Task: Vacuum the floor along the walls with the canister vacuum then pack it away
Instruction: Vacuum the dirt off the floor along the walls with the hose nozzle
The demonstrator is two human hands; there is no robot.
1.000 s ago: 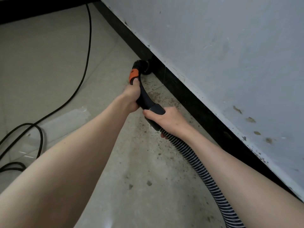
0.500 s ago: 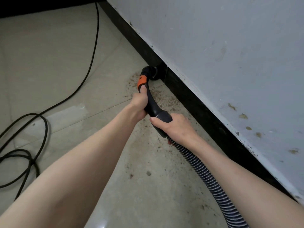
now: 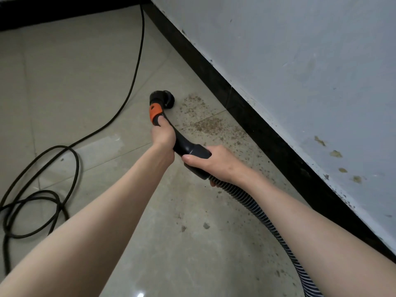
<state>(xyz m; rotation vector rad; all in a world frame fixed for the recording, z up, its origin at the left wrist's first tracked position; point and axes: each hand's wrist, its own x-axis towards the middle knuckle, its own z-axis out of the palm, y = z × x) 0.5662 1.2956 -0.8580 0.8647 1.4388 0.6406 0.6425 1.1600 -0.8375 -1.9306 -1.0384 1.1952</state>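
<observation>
Hands: left hand (image 3: 163, 133) grips vac handle (image 3: 182, 144), right hand (image 3: 216, 162) grips hose cuff (image 3: 198, 151); no legible label

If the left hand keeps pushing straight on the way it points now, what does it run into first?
The left hand points up the handle, so the orange collar and brush head lie first. Beyond is bare floor; the baseboard looks farther off, though depth is unclear.

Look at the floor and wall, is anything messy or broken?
Yes. Brown crumbs of dirt lie scattered on the floor tiles beside the black baseboard, just right of the brush nozzle. The wall has chipped paint and brownish stains near its bottom edge.
</observation>
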